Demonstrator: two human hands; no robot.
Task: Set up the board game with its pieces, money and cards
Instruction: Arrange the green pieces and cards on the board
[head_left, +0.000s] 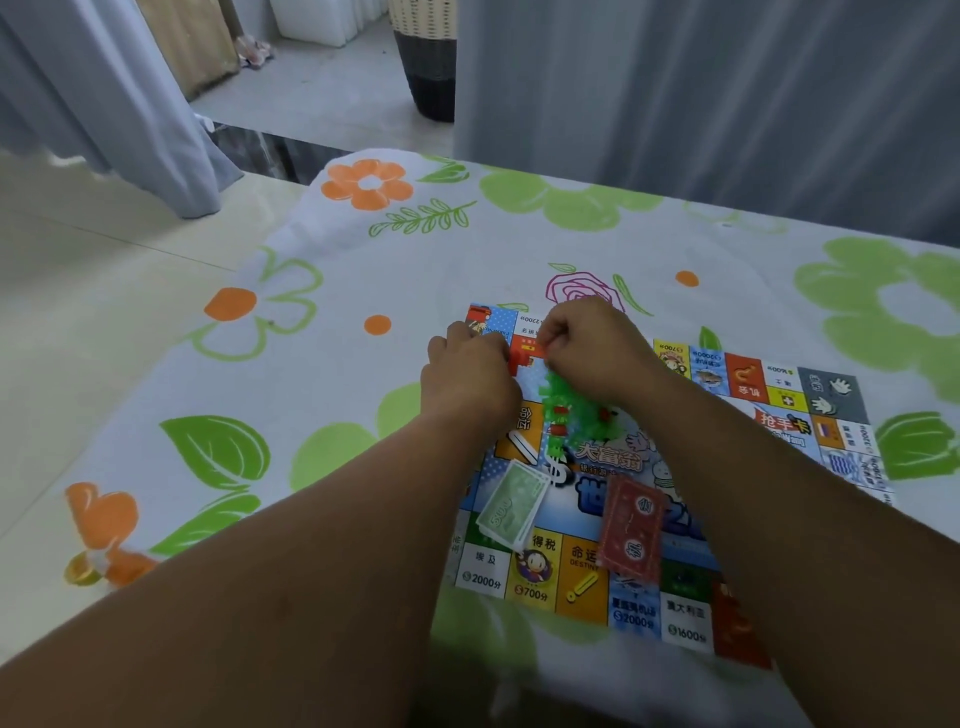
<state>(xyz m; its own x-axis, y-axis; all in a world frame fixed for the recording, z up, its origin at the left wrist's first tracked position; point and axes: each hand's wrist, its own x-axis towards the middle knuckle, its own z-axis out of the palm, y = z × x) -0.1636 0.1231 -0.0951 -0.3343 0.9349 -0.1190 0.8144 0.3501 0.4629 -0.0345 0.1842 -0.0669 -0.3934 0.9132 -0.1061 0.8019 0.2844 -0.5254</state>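
Red plastic, a small blocky game piece (525, 356), was pinched between both hands above the far left part of the board. The left hand (467, 382) had its fingers curled onto the piece from the left, and the right hand (597, 348) was bunched into a tight fist, its fingertips meeting the piece from the right. Just below them lay a cluster of translucent green plastic pieces (571, 410) with a few small red ones among it; it may have been joined to the red piece, though the hands hid the link. The colourful paper game board (688, 621), printed with squares and Chinese text, lay flat on a white cloth with green and orange flowers (322, 338). On the board's near left part rested a stack of pale green paper banknotes (511, 506), tilted, and just to its right a stack of dull red banknotes (631, 530), the two apart. Near the cloth's left edge sat a small blurred yellow and orange object (85, 569).
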